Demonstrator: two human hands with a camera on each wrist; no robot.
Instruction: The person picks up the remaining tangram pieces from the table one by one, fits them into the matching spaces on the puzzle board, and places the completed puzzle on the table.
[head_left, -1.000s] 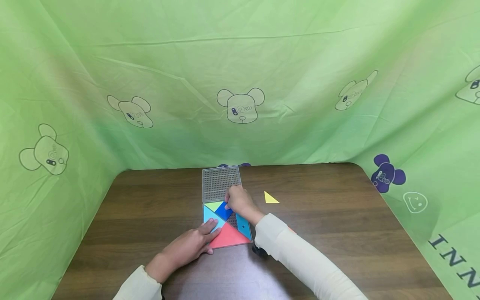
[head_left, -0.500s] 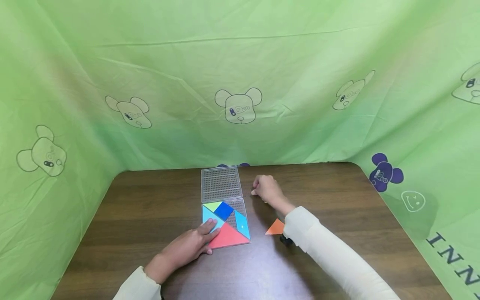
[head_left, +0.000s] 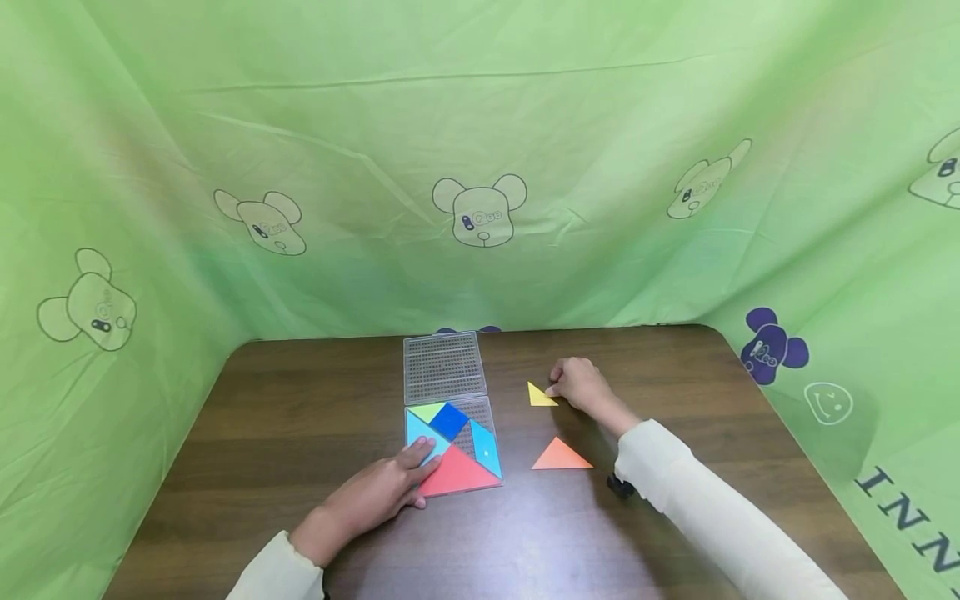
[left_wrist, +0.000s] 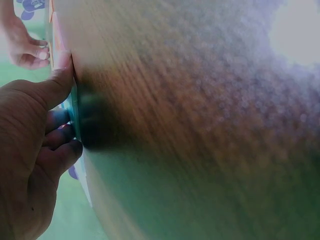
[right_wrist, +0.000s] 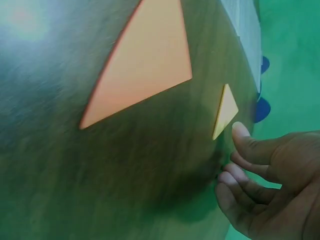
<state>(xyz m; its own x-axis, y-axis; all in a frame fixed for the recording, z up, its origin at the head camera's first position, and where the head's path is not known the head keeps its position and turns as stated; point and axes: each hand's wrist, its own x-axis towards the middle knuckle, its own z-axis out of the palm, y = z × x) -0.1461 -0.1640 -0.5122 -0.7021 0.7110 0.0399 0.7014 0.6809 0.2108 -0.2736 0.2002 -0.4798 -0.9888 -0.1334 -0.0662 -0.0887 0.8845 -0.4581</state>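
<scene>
The left hand (head_left: 382,487) holds the near left corner of a plastic tangram case (left_wrist: 76,107), fingers over a light blue triangle (head_left: 418,429) and a red triangle (head_left: 465,471). A green triangle (head_left: 426,412), a dark blue square (head_left: 450,421) and a blue parallelogram (head_left: 485,450) also lie in the case. To the right, the right hand (head_left: 585,386) is at a yellow triangle (head_left: 537,396) lying on the table. In the right wrist view the thumb tip is right beside this yellow triangle (right_wrist: 227,111), the fingers loosely bent and holding nothing.
An orange triangle (head_left: 561,456) lies on the wooden table (head_left: 315,417), nearer than the yellow one. The case's unfolded grey gridded lid (head_left: 444,367) reaches toward the back edge. A green printed curtain (head_left: 360,275) encloses the table.
The right hand has left the dark blue square in the case and moved right to the yellow triangle, uncovering the orange one. The left hand stays in place.
</scene>
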